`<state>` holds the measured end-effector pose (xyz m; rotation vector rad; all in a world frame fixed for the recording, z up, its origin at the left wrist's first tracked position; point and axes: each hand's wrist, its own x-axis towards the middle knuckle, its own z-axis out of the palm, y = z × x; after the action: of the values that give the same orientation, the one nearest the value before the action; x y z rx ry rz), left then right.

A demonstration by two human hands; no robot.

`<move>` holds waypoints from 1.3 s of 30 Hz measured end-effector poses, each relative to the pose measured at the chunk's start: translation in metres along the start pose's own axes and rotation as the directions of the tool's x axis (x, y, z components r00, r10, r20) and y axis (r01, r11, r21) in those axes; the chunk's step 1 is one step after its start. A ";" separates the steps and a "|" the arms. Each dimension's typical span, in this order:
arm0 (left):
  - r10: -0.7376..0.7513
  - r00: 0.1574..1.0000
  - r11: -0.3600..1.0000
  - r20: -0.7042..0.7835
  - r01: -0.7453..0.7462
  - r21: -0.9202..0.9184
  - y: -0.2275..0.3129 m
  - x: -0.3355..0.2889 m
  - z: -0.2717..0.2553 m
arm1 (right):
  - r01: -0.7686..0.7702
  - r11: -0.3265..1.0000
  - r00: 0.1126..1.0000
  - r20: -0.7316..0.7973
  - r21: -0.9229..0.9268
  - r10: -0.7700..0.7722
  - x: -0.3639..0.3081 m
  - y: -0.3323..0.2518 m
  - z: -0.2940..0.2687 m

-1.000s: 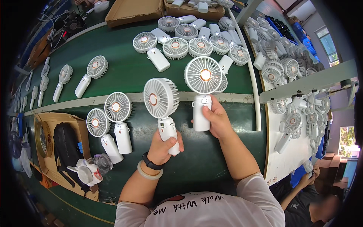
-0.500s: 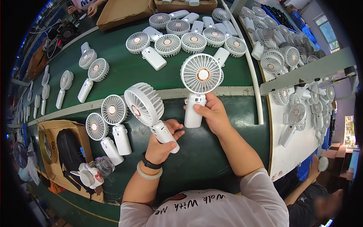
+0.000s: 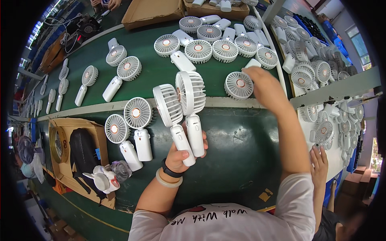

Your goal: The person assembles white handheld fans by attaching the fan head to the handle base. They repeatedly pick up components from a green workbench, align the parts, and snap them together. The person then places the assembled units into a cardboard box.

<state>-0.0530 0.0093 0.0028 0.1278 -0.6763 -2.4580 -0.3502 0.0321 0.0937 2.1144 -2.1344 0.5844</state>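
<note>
Two white handheld fans are together in my left hand [image 3: 183, 156], its fingers wrapped round both handles. The nearer fan [image 3: 179, 138] leans left beside the other fan [image 3: 195, 128], their round cages touching or overlapping in view. My right hand [image 3: 263, 86] is stretched out to the far side of the bench, across the handle of another white fan [image 3: 239, 85] with a copper-coloured hub ring. That hand's fingers are bent and partly hidden, and they appear closed on the handle. To the left of my left hand lie two more fans [image 3: 137, 114].
Several white fans [image 3: 198, 51] lie in a group on the green belt [image 3: 148, 76]; others trail off left. A cardboard tray [image 3: 82, 120] holds a black pouch and a tape roll. Fans crowd a white side table [image 3: 301, 98] at right, where another person's hand [image 3: 319, 162] rests.
The fan from my right hand is now beside the other one in my left hand. My right hand has moved up and right to a fan at the belt's edge. The view has shifted.
</note>
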 end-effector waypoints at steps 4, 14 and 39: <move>0.018 0.999 0.987 0.031 -0.022 0.157 -0.001 0.003 0.002 | 0.200 0.922 0.975 0.158 -0.331 -0.155 0.018 0.056 0.032; 0.024 1.000 0.986 0.018 -0.027 0.164 0.001 0.001 0.005 | -0.184 0.975 0.980 0.103 0.125 0.171 -0.030 -0.004 -0.023; 0.021 0.987 0.966 -0.161 0.022 0.259 -0.005 -0.003 0.006 | -0.231 -0.417 0.893 0.362 0.879 0.268 -0.071 -0.089 0.071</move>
<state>-0.0545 0.0166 0.0055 0.4265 -0.9224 -2.3172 -0.2457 0.0782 0.0237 1.2879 -2.0266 3.6412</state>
